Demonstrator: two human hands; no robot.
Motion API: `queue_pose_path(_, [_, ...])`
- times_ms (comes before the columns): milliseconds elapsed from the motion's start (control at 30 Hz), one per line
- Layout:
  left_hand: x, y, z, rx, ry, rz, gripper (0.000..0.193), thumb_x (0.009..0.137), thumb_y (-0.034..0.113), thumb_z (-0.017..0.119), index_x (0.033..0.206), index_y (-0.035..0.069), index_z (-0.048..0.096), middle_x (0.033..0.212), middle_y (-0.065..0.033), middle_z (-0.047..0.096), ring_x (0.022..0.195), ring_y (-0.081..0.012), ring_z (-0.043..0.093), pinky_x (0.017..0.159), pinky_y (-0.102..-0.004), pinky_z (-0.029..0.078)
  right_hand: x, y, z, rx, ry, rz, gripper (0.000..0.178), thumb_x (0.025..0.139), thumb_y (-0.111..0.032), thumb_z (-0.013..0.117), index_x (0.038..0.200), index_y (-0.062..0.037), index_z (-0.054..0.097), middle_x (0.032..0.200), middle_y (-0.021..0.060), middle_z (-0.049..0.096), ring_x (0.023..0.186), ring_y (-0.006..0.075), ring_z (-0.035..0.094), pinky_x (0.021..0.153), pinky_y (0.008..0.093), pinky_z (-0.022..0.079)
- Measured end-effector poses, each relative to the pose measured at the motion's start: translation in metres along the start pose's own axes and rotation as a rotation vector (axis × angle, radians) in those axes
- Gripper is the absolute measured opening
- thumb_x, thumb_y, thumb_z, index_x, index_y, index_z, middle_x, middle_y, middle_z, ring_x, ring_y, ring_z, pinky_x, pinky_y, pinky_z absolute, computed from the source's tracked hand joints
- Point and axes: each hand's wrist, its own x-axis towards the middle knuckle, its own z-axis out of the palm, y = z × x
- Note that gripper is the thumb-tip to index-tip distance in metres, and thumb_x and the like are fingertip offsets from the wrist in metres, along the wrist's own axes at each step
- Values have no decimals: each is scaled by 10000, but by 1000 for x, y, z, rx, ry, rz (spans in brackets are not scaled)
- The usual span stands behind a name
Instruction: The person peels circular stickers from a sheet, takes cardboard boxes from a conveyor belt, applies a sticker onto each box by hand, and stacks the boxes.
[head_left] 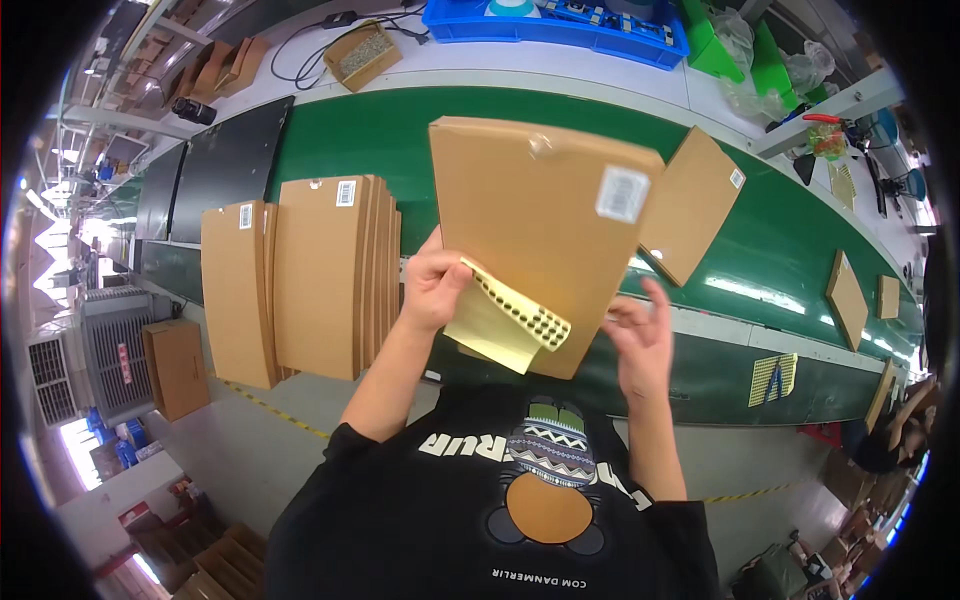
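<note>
My left hand point(434, 288) is closed on a yellow sheet of small dark round stickers point(510, 325), thumb on top. The sheet is curled and lies over the lower front of a flat brown cardboard box point(545, 200), which stands tilted up before me with a white label at its upper right. Fingers of that hand go behind the box's left edge, so their hold there is hidden. My right hand point(642, 335) is beside the box's lower right edge, its fingers bent but apart, the index finger raised. Nothing shows between them.
Several flat cardboard boxes point(320, 270) stand in rows at left on the green conveyor belt point(410, 115). Another box point(695, 205) lies behind at right; smaller ones lie farther right. A second sticker sheet point(785, 380) hangs near the right edge. Blue tray point(560, 35) at the back.
</note>
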Motion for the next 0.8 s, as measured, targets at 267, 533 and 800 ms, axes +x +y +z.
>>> queue_pose_path(267, [-28,51,14,171,-458,235,177,679,207,768,728,41,731,1018,-222,616,921,-342,620,733,-388,482,-33,-145,31,-525,-246,-398,261,925,-158,536,1110,19,587,1270,230,561,1197,304,522,1030,410,379])
queue_pose_path(533, [-32,65,26,210,-607,310,182,623,197,779,676,36,712,968,-201,620,755,-316,645,624,-337,501,-52,-130,45,-261,-277,59,70,867,-15,620,895,27,669,1156,168,643,1048,190,595,935,338,444])
queue_pose_path(800, [-35,66,32,216,-623,323,197,611,197,784,663,24,704,951,-206,612,732,-313,639,592,-327,490,-63,-129,43,-252,-245,61,72,867,-13,628,885,39,674,1107,156,664,1010,178,612,901,325,467])
